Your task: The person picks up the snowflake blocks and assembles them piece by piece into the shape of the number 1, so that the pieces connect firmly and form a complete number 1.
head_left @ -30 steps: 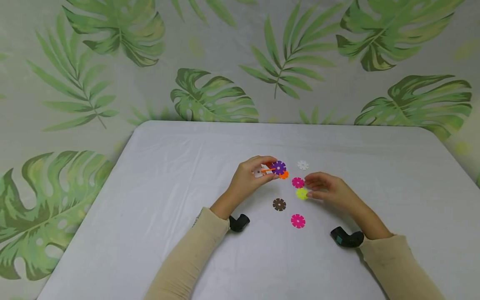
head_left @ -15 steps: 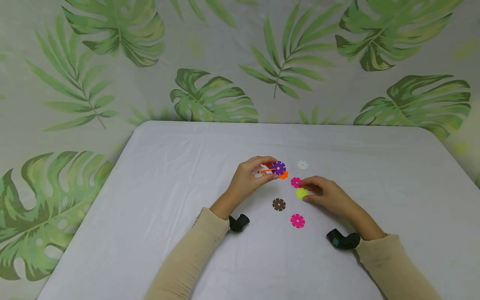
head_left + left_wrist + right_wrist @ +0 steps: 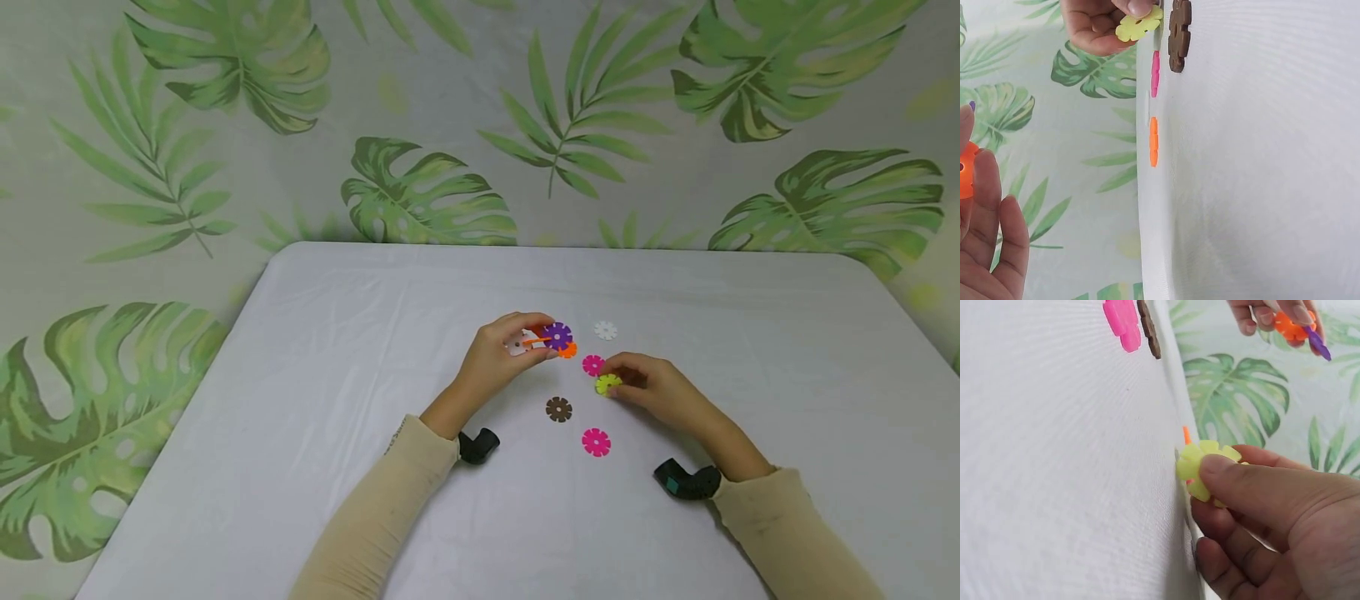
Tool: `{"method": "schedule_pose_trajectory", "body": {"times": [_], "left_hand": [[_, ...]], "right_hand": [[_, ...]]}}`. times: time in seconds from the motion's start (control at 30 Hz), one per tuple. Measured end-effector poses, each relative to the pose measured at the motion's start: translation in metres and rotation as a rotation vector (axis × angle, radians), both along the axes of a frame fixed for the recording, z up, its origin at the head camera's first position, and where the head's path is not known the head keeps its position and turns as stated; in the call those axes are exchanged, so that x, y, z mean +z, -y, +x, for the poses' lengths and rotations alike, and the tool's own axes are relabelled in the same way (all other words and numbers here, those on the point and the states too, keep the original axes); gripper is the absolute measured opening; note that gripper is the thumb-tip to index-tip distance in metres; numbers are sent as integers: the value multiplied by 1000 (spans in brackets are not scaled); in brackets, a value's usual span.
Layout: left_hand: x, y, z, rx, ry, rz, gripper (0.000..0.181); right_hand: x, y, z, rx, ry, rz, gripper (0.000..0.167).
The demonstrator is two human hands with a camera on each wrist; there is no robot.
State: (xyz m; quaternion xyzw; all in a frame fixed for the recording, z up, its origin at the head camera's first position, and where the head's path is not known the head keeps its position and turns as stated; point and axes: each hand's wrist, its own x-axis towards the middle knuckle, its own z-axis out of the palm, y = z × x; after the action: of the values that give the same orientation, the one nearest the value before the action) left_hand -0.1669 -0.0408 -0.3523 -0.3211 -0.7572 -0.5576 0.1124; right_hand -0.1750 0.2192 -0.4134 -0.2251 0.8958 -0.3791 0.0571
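L hand [image 3: 501,346]: pinching orange/purple pair [image 3: 557,330]
R hand [image 3: 654,382]: pinching yellow disc [image 3: 606,384], pair's 4 o'clock
Chg: disc now tipped, prob. lifted

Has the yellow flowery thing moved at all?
Yes, the yellow disc shifted slightly right and up in the head view, away from the brown disc.

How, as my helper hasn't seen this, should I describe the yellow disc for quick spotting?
Over the table, find the right hand. It pinches the notched yellow disc. The pink disc just beyond lies flat; only the pinched one is yellow.
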Motion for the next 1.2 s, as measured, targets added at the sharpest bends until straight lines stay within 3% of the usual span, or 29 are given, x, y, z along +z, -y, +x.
{"method": "schedule_pose_trajectory", "body": {"times": [0.33,0.67,1.03,1.2], "left_hand": [[1,0,1,18,-1,-19,36],[1,0,1,12,13,-20,37],[1,1,1,6,21,-19,36],[1,0,1,7,20,-19,36]], "right_hand": [[18,2,-4,-65,-42,-16,26],[39,6,-9,-91,-188,-83,30],[55,20,-12,-41,-208,-215,25],[59,29,-13,-28,-217,-225,24]]}}
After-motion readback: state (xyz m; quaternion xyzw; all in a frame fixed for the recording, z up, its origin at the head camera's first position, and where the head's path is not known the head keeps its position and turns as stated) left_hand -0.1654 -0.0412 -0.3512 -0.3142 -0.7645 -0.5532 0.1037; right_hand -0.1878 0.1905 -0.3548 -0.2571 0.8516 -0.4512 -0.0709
